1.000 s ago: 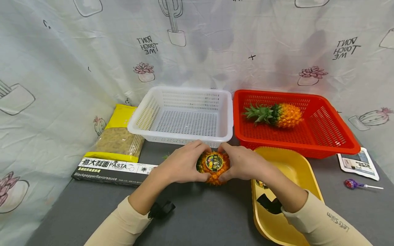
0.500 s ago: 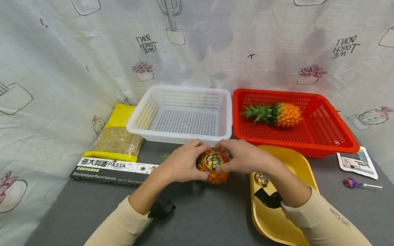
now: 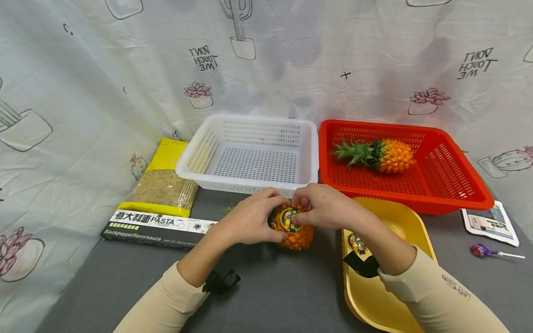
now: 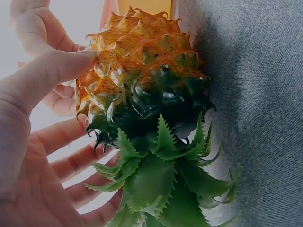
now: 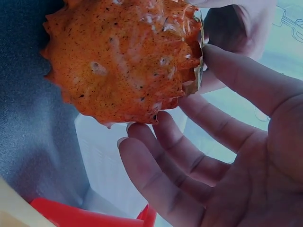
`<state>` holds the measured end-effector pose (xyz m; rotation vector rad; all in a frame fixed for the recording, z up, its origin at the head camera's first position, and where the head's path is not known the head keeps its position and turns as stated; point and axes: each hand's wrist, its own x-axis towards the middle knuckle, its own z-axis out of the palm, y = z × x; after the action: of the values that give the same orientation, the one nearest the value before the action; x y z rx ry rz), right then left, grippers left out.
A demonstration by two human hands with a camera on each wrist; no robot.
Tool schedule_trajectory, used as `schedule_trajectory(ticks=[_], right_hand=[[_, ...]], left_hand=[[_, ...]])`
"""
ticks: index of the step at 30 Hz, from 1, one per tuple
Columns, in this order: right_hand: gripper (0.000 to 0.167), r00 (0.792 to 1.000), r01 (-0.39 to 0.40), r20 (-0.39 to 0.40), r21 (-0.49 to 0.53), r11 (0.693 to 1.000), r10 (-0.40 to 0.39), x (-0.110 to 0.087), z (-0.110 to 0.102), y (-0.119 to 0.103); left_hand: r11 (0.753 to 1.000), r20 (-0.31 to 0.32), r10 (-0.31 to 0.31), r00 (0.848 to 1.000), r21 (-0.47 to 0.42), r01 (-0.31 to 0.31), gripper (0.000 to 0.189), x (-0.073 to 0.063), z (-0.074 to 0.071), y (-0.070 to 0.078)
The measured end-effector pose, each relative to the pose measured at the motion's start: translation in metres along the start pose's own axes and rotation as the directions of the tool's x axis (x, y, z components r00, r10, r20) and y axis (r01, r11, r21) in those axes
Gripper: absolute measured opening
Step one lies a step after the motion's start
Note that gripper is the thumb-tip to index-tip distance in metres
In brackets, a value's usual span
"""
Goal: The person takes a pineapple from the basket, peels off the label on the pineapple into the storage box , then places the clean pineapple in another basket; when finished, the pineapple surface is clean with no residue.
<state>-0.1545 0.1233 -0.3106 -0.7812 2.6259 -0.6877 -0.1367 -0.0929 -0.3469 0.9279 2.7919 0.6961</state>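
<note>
Low over the dark table, an orange toy pineapple (image 3: 300, 240) lies on its side, its green leaves (image 4: 151, 184) pointing left. My left hand (image 3: 256, 219) grips its body, thumb in front and fingers behind. A round black-and-gold label (image 3: 288, 219) sits on the pineapple's upper side. The thumb of my right hand (image 3: 329, 208) presses on this label, while its curled fingers touch the fruit's far side. In the right wrist view, the label's edge (image 5: 198, 61) stands slightly off the spiky skin under the thumb. A backing sheet with another round label (image 3: 356, 243) lies in the yellow tray (image 3: 399, 226).
A white basket (image 3: 254, 180) stands behind the hands. Right of it, a red basket (image 3: 433, 185) holds another pineapple (image 3: 395, 156). On the left are a yellow pasta bag (image 3: 164, 185) and a pasta box (image 3: 154, 231). A white packet (image 3: 491, 223) and a lollipop (image 3: 483, 251) lie at right.
My right hand has shifted from clasping the pineapple's right side to placing its thumb on the label. My left hand keeps its grip, and the view has shifted slightly.
</note>
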Motion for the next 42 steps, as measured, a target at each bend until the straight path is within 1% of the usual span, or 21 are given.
schedule_trajectory(ticks=[5, 10, 15, 19, 24, 27, 29, 34, 42], right_hand=[[0.022, 0.999, 0.012, -0.034, 0.004, 1.000, -0.012, 0.001, 0.002, 0.001], [0.019, 0.997, 0.014, -0.081, 0.053, 0.998, -0.010, -0.003, 0.000, 0.000], [0.013, 0.996, 0.019, -0.093, 0.105, 0.994, -0.009, -0.005, -0.003, -0.001], [0.010, 0.995, 0.039, -0.091, 0.149, 0.988, -0.025, -0.007, -0.005, 0.001], [0.007, 0.997, 0.054, -0.062, 0.246, 0.968, -0.039, -0.010, -0.008, 0.004], [0.008, 0.999, 0.042, -0.029, 0.325, 0.945, -0.034, -0.013, -0.012, 0.007], [0.010, 0.999, 0.034, -0.011, 0.361, 0.932, -0.033, -0.015, -0.014, 0.010], [0.012, 1.000, 0.013, 0.020, 0.407, 0.913, -0.023, -0.021, -0.020, 0.016], [0.018, 0.998, -0.031, 0.061, 0.447, 0.894, 0.004, -0.034, -0.026, 0.032]], left_hand=[[1.000, 0.000, -0.001, 1.000, -0.014, 0.001, 0.062, -0.001, 0.000, 0.000], [1.000, -0.002, 0.008, 1.000, -0.015, -0.008, 0.064, 0.001, 0.001, -0.001], [1.000, -0.004, 0.004, 1.000, -0.010, -0.004, 0.064, 0.003, 0.001, -0.001], [1.000, 0.002, 0.000, 1.000, -0.010, 0.000, 0.064, 0.002, 0.000, 0.000], [1.000, 0.003, 0.003, 1.000, -0.007, -0.003, 0.063, 0.002, -0.002, 0.000], [1.000, 0.002, 0.004, 1.000, -0.009, -0.004, 0.063, 0.001, -0.002, 0.000], [1.000, 0.000, 0.003, 1.000, -0.012, -0.003, 0.062, 0.001, -0.002, 0.000], [1.000, -0.002, -0.002, 1.000, -0.011, 0.002, 0.062, 0.001, -0.001, 0.000], [1.000, 0.010, -0.022, 1.000, 0.002, 0.022, 0.063, -0.001, 0.000, 0.001]])
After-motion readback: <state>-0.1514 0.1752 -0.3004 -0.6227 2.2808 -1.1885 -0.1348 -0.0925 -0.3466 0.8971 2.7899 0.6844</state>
